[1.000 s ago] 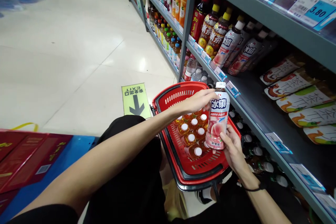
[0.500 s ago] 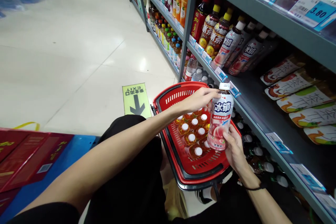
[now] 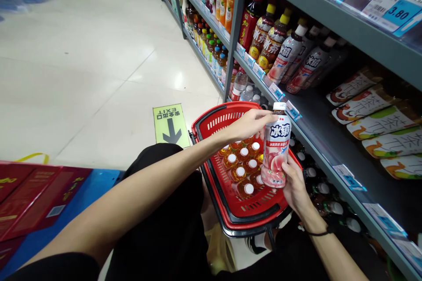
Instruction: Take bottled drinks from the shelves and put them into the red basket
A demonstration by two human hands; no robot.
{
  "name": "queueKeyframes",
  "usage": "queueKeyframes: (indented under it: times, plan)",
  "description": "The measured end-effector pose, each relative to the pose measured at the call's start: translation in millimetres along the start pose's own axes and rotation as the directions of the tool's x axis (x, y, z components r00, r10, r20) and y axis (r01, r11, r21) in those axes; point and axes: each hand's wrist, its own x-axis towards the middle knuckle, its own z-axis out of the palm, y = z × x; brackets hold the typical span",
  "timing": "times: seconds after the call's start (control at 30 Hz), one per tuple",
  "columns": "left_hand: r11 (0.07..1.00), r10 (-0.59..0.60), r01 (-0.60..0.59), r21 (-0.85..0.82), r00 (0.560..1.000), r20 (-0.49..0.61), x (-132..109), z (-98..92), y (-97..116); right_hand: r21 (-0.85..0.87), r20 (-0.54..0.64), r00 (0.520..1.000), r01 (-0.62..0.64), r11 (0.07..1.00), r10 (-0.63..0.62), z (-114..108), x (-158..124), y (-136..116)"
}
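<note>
A peach iced tea bottle with a white cap and a pink-and-white label is held upright between both hands over the basket. My left hand grips its upper part from the left, fingers near the neck and partly hidden behind it. Around its lower right side my right hand is closed, thumb on the front. Beneath lies a red shopping basket with black handles. Several small bottles of amber drink with white caps stand inside it.
Along the right runs a grey shelf unit with similar tea bottles and cartons lying on their sides. A green exit sign is on the floor. Red boxes on a blue base stand at left.
The bottle has turned slightly in my hands, its label shifting a little to the right. Both hands keep their hold, and the basket stays in place.
</note>
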Motion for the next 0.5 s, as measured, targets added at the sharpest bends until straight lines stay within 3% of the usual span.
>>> queueKeyframes:
  times: [0.5]
  plan:
    - [0.999,0.043,-0.043,-0.031,0.999,-0.009,1.3,1.2,-4.2,-0.031,-0.020,0.998,0.065,0.997,-0.066,0.4,0.5,-1.6]
